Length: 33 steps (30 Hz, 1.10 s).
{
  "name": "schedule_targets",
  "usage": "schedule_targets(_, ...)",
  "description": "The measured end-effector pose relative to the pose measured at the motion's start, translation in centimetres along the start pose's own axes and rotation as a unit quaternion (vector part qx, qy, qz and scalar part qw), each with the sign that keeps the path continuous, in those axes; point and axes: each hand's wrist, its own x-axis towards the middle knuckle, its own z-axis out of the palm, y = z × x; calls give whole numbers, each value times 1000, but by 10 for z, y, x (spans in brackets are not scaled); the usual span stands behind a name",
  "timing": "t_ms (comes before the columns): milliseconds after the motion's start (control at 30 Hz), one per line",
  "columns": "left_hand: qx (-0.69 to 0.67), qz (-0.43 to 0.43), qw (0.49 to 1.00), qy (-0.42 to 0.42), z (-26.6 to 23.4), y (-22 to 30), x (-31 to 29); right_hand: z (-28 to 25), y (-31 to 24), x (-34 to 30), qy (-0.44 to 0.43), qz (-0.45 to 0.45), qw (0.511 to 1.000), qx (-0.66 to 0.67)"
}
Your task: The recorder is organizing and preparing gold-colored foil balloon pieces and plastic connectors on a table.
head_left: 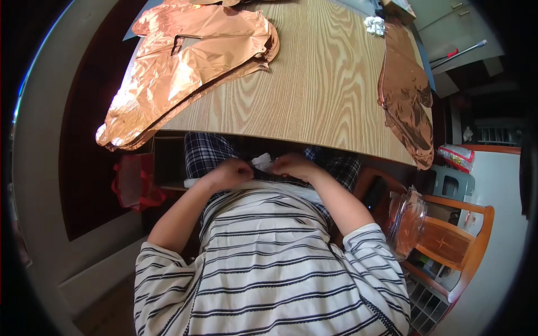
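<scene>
My left hand [232, 172] is over my lap below the table's front edge. Its fingers are curled closed, and I cannot make out what they hold, if anything. Close to its right, my right hand [294, 167] has its fingers pinched at a small crumpled white bundle [261, 162], whose exact kind is too small to tell. The bundle sits between the two hands, above my plaid trousers [210, 154]. Flat copper-coloured foil balloons [196, 64] lie stacked on the table's left side, their lower end hanging over the front edge.
The wood-grain table [302, 84] spans the space ahead. More flat copper foil balloons [406, 89] lie along its right edge, with white bundles [374, 25] behind them. A wooden chair [448, 241] with a clear plastic bag [409, 221] stands at right; a red bag [137, 182] is at left.
</scene>
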Motion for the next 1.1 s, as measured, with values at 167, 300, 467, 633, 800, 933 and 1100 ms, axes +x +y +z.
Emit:
schedule_targets(167, 2, -23, 1000, 0, -1, 6, 3, -3, -6, -3, 10, 1, 1000, -8)
schedule_targets(300, 5, -24, 1000, -12, 1, 4, 5, -9, -17, -15, -36, 24, 987, -152)
schedule_targets(467, 36, 26, 999, -10, 4, -5, 5, -24, -11, -23, -129, 40, 951, -279)
schedule_targets(633, 20, 7, 1000, -11, 2, 4, 3, -27, -4, -26, -109, 34, 964, -239)
schedule_targets(800, 18, 9, 1000, -5, 3, 0, 5, -39, 7, -27, -32, 13, 993, -113)
schedule_targets(933, 16, -3, 1000, -17, 3, -1, 9, -42, -5, -35, -39, 19, 994, -103)
schedule_targets(1100, 45, -3, 999, -20, 7, 4, 14, -44, -4, -36, 11, -3, 998, -66)
